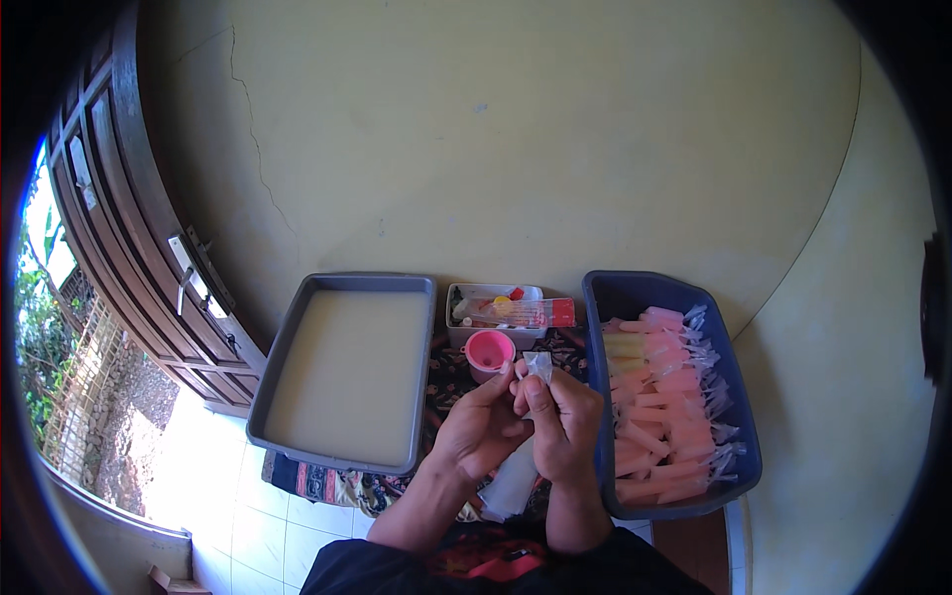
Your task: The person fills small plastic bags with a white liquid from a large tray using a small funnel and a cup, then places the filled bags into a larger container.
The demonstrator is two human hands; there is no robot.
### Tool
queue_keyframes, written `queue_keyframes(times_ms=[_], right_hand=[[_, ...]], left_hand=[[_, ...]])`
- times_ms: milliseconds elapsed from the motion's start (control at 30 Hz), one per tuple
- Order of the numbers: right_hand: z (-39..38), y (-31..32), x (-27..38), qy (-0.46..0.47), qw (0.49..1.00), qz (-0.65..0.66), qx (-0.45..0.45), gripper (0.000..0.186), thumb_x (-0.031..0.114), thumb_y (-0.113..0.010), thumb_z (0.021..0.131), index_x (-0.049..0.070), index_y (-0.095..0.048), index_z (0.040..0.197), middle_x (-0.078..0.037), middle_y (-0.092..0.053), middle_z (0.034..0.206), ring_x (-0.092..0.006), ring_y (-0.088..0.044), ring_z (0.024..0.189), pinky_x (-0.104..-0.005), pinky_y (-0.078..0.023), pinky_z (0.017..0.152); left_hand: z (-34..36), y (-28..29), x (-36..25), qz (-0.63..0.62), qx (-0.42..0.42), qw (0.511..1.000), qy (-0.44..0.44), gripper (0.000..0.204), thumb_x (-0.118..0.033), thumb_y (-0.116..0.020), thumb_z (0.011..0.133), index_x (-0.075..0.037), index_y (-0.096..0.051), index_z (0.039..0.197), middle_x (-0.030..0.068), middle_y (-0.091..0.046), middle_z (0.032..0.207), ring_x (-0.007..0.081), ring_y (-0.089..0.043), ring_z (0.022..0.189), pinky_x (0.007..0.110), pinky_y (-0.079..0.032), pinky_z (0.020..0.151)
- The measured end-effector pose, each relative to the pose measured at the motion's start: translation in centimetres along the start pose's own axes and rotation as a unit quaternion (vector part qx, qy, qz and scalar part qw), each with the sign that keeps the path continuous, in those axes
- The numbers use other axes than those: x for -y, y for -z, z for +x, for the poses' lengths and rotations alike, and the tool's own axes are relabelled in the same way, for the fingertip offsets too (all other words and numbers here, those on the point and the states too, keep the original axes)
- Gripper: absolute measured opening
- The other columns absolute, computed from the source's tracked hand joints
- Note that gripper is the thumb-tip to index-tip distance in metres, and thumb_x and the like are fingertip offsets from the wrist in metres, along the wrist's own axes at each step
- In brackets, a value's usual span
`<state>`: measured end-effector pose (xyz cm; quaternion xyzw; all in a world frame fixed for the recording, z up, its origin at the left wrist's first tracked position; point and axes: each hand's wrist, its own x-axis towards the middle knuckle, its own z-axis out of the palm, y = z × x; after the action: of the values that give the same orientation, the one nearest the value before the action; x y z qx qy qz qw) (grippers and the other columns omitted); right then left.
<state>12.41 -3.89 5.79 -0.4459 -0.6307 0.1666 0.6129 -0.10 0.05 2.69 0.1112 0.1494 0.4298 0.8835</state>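
Note:
Over the middle of the table, my two hands are close together at the end of a clear plastic bag [538,365]. My right hand [565,421] pinches the bag between thumb and fingers. My left hand [478,428] has its fingers curled and its thumb and fingertips drawn together at the bag's left side. Below the hands lies pale, translucent plastic [511,484]; whether it is the same bag or others, I cannot tell. Just beyond my fingers stands a pink funnel [490,349], its wide mouth facing up.
On the left stands a grey tub [428,372] of cloudy whitish liquid. A dark blue tub [751,436] on the right holds many filled bags [669,412], mostly pink, some yellowish. Behind the funnel is a white box [456,332] with packets. A wooden door [149,228] stands open at left.

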Motion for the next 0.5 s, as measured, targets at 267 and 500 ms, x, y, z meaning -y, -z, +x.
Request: queue_keyframes(times_ms=[267, 500], right_hand=[[-1.5, 0.3, 0.0, 0.012, 0.997, 0.074, 0.002, 0.032, 0.019, -0.060, 0.113, -0.004, -0.073, 0.095, -0.011, -0.071, 0.078, -0.0204, -0.067, 0.066, -0.0351, -0.049, 0.063], [-2.1, 0.9, -2.0, -0.037, 0.989, 0.138, -0.026, 0.033, 0.020, -0.058, 0.114, -0.003, -0.072, 0.094, -0.008, -0.071, 0.083, -0.0143, -0.058, 0.067, -0.0334, -0.042, 0.064]], left_hand=[[-0.5, 2.1, -2.5, -0.049, 0.013, 0.998, 0.042, 0.026, -0.031, -0.053, 0.117, -0.011, -0.071, 0.114, 0.0004, -0.069, 0.096, 0.0119, -0.062, 0.081, 0.021, -0.037, 0.047], [-0.8, 0.3, -3.0, 0.008, 0.041, 0.998, 0.046, 0.023, -0.031, -0.054, 0.117, -0.013, -0.067, 0.112, -0.0009, -0.063, 0.106, 0.0130, -0.057, 0.093, 0.021, -0.034, 0.048]])
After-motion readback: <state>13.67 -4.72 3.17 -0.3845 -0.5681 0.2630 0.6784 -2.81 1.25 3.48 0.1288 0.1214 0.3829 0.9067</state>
